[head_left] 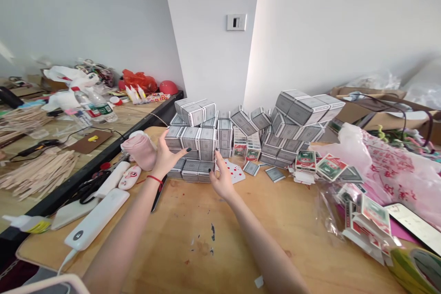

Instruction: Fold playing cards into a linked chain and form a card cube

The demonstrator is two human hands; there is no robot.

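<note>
Grey-backed card blocks [199,138] are stacked at the back middle of the wooden table [193,239]. My left hand [167,158] is at the left end of a front row of blocks, its thumb stretched across the front. At the row's right end is my right hand [222,177], fingers upright against the side. The row lies between both hands, above a lower layer of blocks [198,170]. Face-up cards [234,171] lie just right of my right hand. Farther right rises a larger, uneven stack [298,110].
Red-green card boxes [330,166] and a pink-white plastic bag [396,156] lie at the right. At the left are a white power bank [97,220], a pink cloth roll [139,150] and scissors [91,186]. Yellow tape [418,268] sits at the near right corner.
</note>
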